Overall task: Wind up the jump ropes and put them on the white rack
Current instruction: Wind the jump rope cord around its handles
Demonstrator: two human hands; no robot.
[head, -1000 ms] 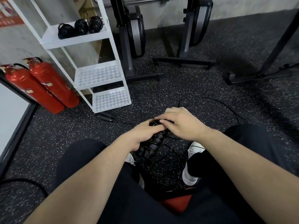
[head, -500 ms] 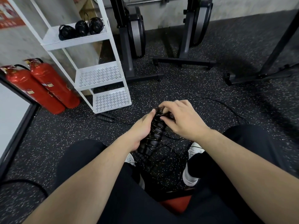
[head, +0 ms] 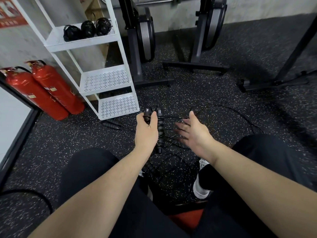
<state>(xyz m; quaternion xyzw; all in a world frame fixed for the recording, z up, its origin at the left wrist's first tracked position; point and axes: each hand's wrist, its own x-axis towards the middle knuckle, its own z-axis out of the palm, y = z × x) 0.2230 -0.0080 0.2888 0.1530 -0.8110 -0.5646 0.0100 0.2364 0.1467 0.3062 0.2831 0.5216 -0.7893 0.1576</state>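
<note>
Now, with the white rack (head: 96,40) far left, I'd keep my left hand (head: 147,129) clamped on the paired handles (head: 158,133) while my right hand (head: 192,131), spread and apart, gathers the loose cord (head: 228,109) into tight, even turns.

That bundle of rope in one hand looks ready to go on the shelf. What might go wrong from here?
1. Only the left hand grips the wound jump rope; the right hand is open and off it, so the coils might loosen on the way.
2. Loose cord lies on the floor around the feet and could snag or trip.
3. The white rack's top shelf already holds three bundles, so a careless placement might knock one off.
</note>
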